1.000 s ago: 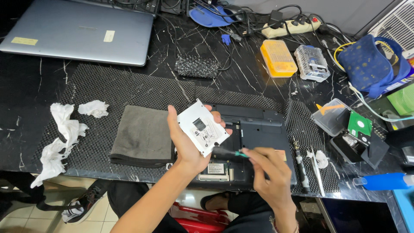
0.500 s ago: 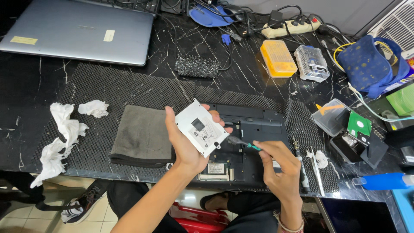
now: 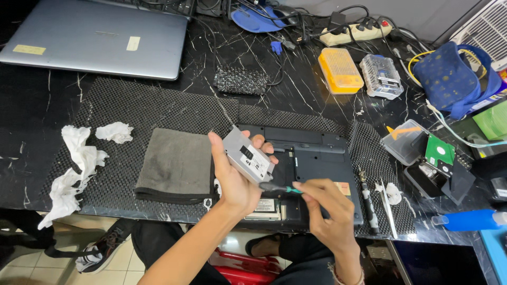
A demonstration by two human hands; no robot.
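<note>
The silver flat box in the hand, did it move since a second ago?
Yes. The left hand turned the silver flat metal drive more edge-on, and the right hand brought the green-handled screwdriver up to its lower edge. The grey folded cloth and black opened laptop stayed put.

Drive caddy (image 3: 247,157) in left hand (image 3: 235,182)

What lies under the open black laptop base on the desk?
A black mesh mat shows around the laptop base, over the dark marble table. The hands hide the base's front.
</note>
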